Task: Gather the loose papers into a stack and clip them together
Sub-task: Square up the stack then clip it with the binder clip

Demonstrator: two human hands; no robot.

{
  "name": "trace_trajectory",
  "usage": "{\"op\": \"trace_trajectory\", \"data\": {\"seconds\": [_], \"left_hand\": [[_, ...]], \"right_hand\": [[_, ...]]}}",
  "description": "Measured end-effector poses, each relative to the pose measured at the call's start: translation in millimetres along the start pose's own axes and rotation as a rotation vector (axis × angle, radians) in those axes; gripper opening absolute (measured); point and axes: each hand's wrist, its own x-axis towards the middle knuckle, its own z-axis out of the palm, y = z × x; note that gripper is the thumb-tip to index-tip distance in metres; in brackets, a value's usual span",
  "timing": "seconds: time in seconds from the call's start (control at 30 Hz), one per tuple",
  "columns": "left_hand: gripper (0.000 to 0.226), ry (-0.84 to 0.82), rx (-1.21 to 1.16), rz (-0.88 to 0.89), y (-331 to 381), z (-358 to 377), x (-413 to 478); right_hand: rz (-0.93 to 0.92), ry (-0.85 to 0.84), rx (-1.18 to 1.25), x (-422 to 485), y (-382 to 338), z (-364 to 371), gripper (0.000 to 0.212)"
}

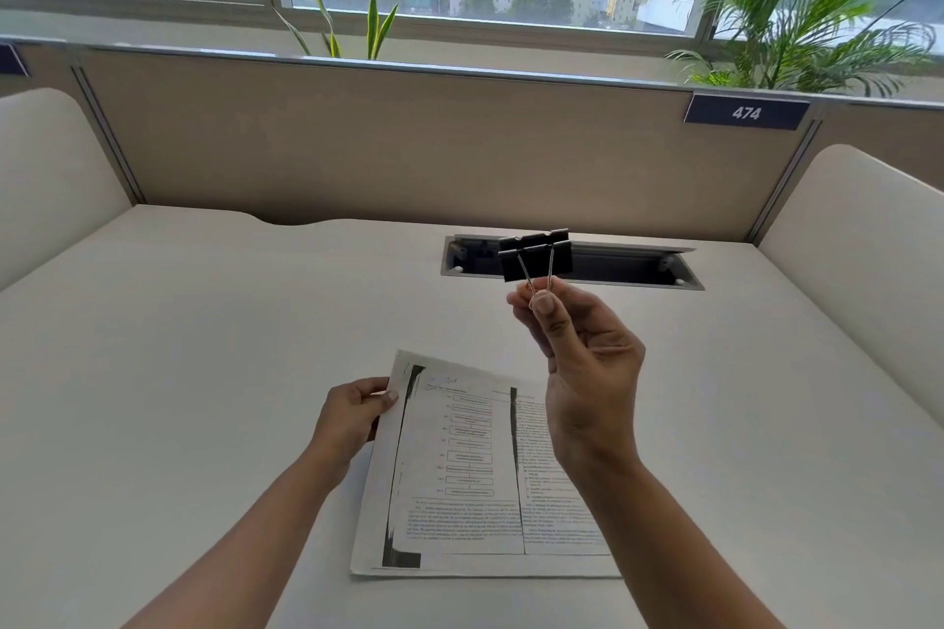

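A stack of printed papers (459, 475) lies on the white desk (204, 347), its edges roughly aligned. My left hand (352, 416) grips the stack's upper left edge, thumb on top. My right hand (577, 363) is raised above the papers and pinches the two wire handles of a black binder clip (536, 255) between thumb and fingers. The clip's jaws point away from me and stand slightly parted, well above the desk.
An open cable tray (613, 266) is set into the desk behind the clip. A beige partition (408, 148) closes the back, with cream side panels left and right. Plants stand on the window ledge beyond.
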Motion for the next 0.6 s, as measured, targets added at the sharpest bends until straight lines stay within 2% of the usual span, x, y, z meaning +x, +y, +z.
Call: {"op": "trace_trajectory", "data": {"seconds": [0.13,0.27,0.37,0.47,0.6], "left_hand": [[0.016,0.009,-0.001,0.013,2.0,1.7,-2.2],[0.016,0.024,0.034,0.055,4.2,1.7,-3.4],[0.018,0.022,0.052,0.096,6.8,1.9,-3.9],[0.018,0.037,0.070,0.141,8.8,3.7,-4.3],[0.024,0.063,0.079,0.213,11.0,7.6,-6.3]], "right_hand": [[-0.014,0.003,-0.015,3.7,-0.2,1.1,0.038],[-0.033,0.005,-0.112,10.3,7.6,-3.9,0.023],[-0.104,-0.072,-0.360,16.6,20.6,-16.3,0.022],[-0.244,-0.205,-0.718,23.8,36.4,-30.6,0.026],[-0.336,-0.400,-1.020,33.4,50.7,-40.0,0.025]]}}
